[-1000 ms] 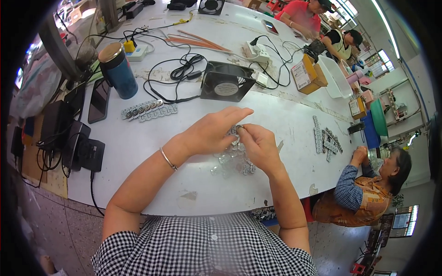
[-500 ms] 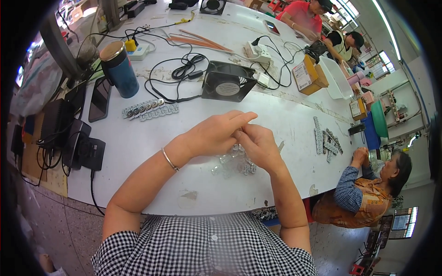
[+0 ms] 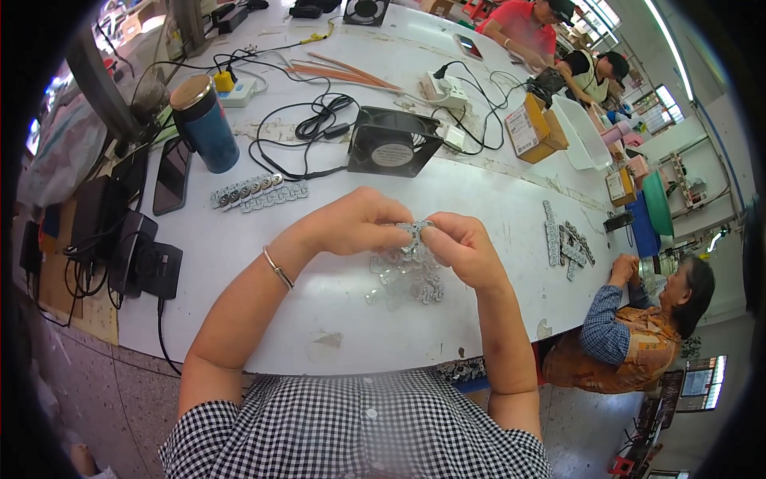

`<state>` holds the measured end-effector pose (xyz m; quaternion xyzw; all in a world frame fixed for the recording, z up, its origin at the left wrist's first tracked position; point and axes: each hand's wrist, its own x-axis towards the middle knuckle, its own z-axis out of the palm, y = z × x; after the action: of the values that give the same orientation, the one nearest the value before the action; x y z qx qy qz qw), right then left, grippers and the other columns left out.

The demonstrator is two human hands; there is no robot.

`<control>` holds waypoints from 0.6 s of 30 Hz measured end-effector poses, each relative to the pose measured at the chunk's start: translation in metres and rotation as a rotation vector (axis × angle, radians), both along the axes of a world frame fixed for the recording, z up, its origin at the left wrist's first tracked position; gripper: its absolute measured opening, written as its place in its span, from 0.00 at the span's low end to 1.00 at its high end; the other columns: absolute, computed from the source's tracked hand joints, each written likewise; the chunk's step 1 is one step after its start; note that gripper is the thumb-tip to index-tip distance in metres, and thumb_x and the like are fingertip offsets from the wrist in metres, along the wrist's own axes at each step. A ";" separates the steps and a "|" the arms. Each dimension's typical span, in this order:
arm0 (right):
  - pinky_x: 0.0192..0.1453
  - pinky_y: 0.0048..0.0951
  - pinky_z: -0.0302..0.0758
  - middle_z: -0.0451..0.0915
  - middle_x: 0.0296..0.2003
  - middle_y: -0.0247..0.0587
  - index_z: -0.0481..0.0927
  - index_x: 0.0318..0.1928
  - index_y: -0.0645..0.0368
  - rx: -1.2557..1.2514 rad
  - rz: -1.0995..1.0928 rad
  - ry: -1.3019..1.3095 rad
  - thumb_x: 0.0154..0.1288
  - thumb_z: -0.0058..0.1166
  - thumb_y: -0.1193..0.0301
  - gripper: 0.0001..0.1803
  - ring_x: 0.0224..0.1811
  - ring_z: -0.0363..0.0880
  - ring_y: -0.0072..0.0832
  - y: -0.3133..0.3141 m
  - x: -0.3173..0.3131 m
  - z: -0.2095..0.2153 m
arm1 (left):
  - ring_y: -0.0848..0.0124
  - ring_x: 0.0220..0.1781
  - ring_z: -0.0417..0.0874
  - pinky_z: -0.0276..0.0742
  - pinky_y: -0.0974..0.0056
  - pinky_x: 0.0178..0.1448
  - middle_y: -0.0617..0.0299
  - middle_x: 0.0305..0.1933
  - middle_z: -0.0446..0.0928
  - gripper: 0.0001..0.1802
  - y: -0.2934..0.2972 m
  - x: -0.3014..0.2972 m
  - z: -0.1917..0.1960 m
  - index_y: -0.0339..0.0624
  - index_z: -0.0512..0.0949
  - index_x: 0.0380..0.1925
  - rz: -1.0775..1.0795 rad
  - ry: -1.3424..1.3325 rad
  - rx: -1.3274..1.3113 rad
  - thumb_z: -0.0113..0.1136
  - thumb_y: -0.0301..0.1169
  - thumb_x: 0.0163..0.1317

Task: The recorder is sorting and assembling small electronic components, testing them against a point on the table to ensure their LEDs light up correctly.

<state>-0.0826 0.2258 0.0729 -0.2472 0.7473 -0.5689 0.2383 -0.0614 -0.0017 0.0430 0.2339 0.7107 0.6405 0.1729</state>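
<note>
Over the middle of the white table (image 3: 319, 263), my left hand (image 3: 363, 225) and my right hand (image 3: 467, 249) meet, each pinching a small silvery-grey part (image 3: 414, 232) between thumb and fingers. Its exact kind is too small to tell. Just below my fingers lies a loose heap of similar grey parts (image 3: 432, 290), with clear plastic-looking pieces (image 3: 387, 294) at its left side. Rows of joined grey pieces (image 3: 267, 193), some with round dark discs, rest to the left. More such strips (image 3: 552, 235) lie at the right, some of them dark.
A black fan (image 3: 393, 144) with a coiled cable stands beyond my hands. A blue tumbler (image 3: 209, 132) and a phone (image 3: 171, 176) are at the left, near black power adapters (image 3: 159, 267). An open carton (image 3: 536, 132) stands far right. A co-worker (image 3: 630, 327) sits at the right edge.
My hands have moved slightly apart and turned, so the grey part between my fingertips now shows. My left wrist has shifted a little left. The heap below is more exposed.
</note>
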 end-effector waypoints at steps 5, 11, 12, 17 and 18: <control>0.25 0.18 0.54 0.68 0.21 0.20 0.80 0.36 0.61 -0.201 0.029 -0.294 0.72 0.50 0.70 0.10 0.21 0.57 0.09 0.000 -0.002 -0.003 | 0.80 0.31 0.77 0.76 0.72 0.37 0.66 0.31 0.80 0.09 -0.001 -0.001 0.001 0.33 0.82 0.43 -0.014 -0.029 0.139 0.61 0.25 0.64; 0.29 0.21 0.63 0.70 0.23 0.24 0.79 0.36 0.65 0.205 -0.184 0.335 0.72 0.47 0.72 0.10 0.25 0.64 0.13 -0.008 -0.012 -0.012 | 0.77 0.32 0.79 0.77 0.70 0.39 0.62 0.38 0.80 0.14 0.004 -0.010 -0.021 0.36 0.79 0.49 0.300 0.171 0.065 0.57 0.20 0.62; 0.29 0.21 0.63 0.70 0.23 0.24 0.79 0.36 0.65 0.204 -0.180 0.334 0.72 0.47 0.72 0.10 0.25 0.64 0.13 -0.010 -0.011 -0.012 | 0.75 0.31 0.79 0.77 0.70 0.38 0.61 0.40 0.81 0.16 0.004 -0.010 -0.023 0.37 0.79 0.49 0.385 0.323 0.007 0.57 0.18 0.61; 0.34 0.30 0.68 0.72 0.24 0.41 0.76 0.37 0.67 0.302 -0.197 0.577 0.70 0.49 0.73 0.08 0.26 0.69 0.26 -0.017 -0.007 -0.002 | 0.63 0.32 0.83 0.79 0.65 0.37 0.54 0.40 0.82 0.16 0.017 -0.004 -0.017 0.39 0.79 0.47 0.558 0.812 -0.196 0.62 0.20 0.57; 0.34 0.30 0.68 0.72 0.24 0.41 0.76 0.37 0.67 0.301 -0.197 0.578 0.70 0.49 0.73 0.08 0.26 0.69 0.26 -0.018 -0.007 -0.001 | 0.59 0.32 0.83 0.79 0.63 0.36 0.52 0.40 0.82 0.16 0.018 -0.003 -0.017 0.39 0.79 0.46 0.567 0.916 -0.232 0.64 0.21 0.56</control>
<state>-0.0893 0.2075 0.0724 -0.2869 0.8799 -0.3787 -0.0058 -0.0648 0.0158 0.0258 0.2673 0.8145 0.4120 -0.3089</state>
